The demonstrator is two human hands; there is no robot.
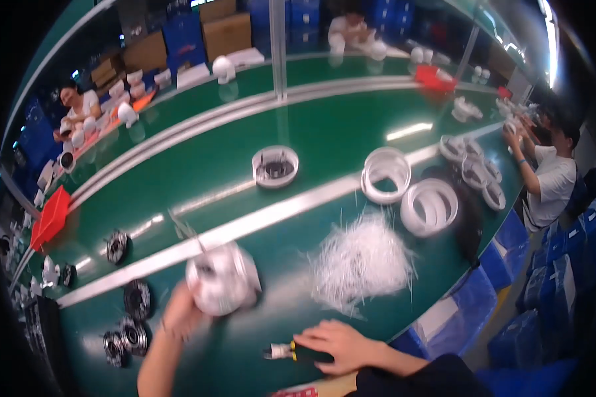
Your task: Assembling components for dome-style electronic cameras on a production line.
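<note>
My left hand grips a white round plastic housing and holds it just above the green table; the housing is blurred by motion. My right hand lies on a small black and yellow hand tool with a metal tip pointing left, near the front edge. A loose heap of thin white plastic ties lies to the right of the housing.
Black round motor parts sit at the lower left. Stacks of white rings and a white ring housing lie farther back on the green conveyor table. A person in white works at the right, others at the far side. Blue crates stand at the right.
</note>
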